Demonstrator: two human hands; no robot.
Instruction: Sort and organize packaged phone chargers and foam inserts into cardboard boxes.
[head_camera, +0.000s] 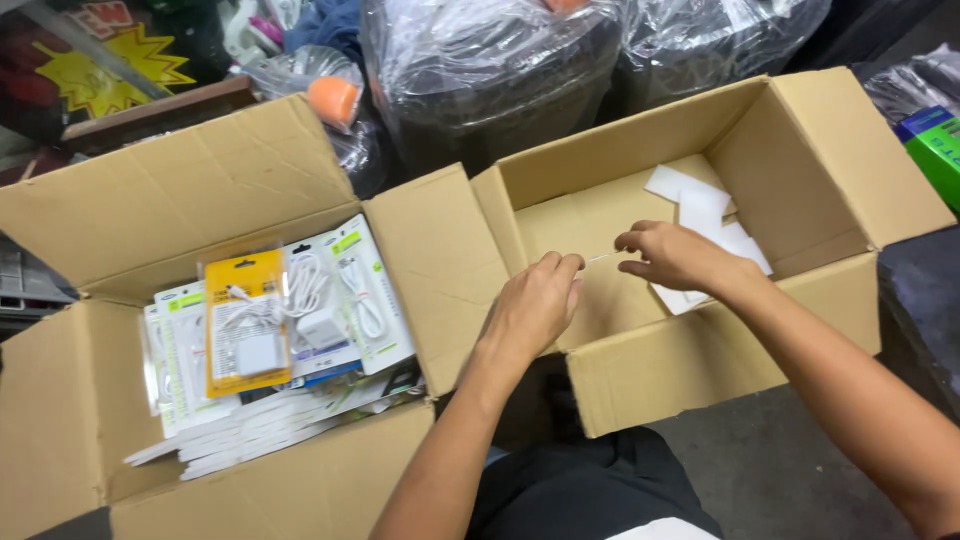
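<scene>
Both hands over box (thin strip crosswise)

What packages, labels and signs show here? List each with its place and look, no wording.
Orange-yellow charger pack: left box, on top of the pile, flat rectangle, white charger inside.
White cable packs: left box, beside the orange one, green corner patches.
White flat pieces: right box, far corner of its floor, beyond the right hand.
Yellow starburst sign: top left, behind the boxes.
Green-blue carton: right edge.
</scene>
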